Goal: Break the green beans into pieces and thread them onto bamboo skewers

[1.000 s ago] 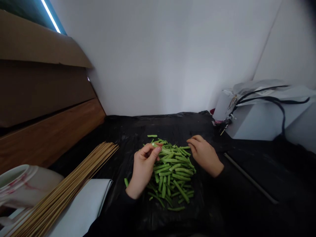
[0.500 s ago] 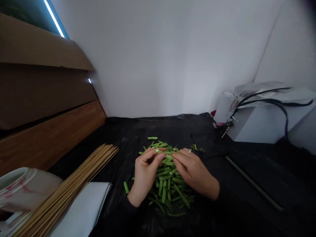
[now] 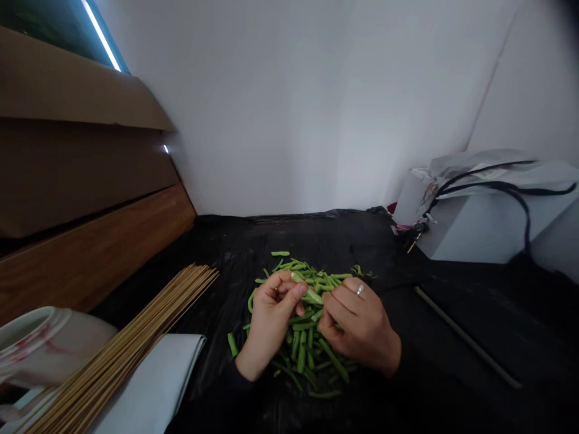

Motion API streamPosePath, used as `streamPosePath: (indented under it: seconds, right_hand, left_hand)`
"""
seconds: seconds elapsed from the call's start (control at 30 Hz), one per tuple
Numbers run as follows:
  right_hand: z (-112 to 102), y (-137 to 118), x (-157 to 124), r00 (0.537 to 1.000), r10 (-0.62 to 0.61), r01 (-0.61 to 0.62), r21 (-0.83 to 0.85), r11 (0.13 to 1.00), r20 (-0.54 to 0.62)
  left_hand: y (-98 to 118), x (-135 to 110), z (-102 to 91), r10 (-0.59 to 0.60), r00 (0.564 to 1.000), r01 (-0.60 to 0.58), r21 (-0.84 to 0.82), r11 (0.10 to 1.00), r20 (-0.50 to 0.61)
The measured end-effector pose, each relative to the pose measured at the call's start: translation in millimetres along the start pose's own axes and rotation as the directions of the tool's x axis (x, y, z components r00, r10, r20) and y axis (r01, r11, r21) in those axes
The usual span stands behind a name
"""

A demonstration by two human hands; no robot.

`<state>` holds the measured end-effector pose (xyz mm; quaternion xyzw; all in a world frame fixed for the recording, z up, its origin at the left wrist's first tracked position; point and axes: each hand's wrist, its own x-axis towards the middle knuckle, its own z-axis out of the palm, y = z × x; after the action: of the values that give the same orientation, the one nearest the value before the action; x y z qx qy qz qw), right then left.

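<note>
Over a pile of cut green beans (image 3: 302, 346), both my hands are at work on one piece of green bean (image 3: 312, 295). My left hand (image 3: 274, 313) is closed, pinching the piece between thumb and fingers, with its pale end poking up above the fingertips. My right hand (image 3: 359, 319), with a ring on one finger, is curled shut at the bean's other end; its fingertips partly hide that end. Several loose pieces lie around the pile, one bean piece (image 3: 280, 253) behind it and another bean piece (image 3: 232, 344) to the left.
A bundle of thin sticks (image 3: 149, 325) lies at the left on a folded white sheet (image 3: 151, 386), beside a white pot (image 3: 54, 343). Black plastic (image 3: 235, 235) covers the table. At the right are a dark rod (image 3: 465, 334) and a white box-shaped bag (image 3: 474, 232); small green scraps (image 3: 359, 271) lie behind my right hand.
My right hand has turned and its fingers have curled in at the bean's end. The bean piece now slants down to the right between my hands.
</note>
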<state>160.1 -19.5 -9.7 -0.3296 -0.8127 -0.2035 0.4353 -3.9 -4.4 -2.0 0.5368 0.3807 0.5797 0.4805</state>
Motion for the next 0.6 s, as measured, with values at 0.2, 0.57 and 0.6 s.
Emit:
streamPosePath:
  seconds: [0.2,0.57,0.6]
  right_hand:
    - [-0.1,-3.3,-3.1,0.986,-0.16,0.162,-0.039,0.986,0.043]
    - [4.6,-3.8,-1.0,0.999,-0.046,0.046,0.009,0.999,0.02]
    - [5.8,-2.7,-1.3,0.998,-0.051,0.051,0.005,0.999,0.033]
  left_hand:
    - [5.4,-3.8,0.6,-0.015,0.992,0.014,0.01,1.0,0.126]
    - [7.8,1.8,-4.9,0.007,0.983,-0.03,0.119,0.992,0.184]
    - [7.7,1.5,-5.9,0.038,0.984,-0.073,0.2,0.977,0.173]
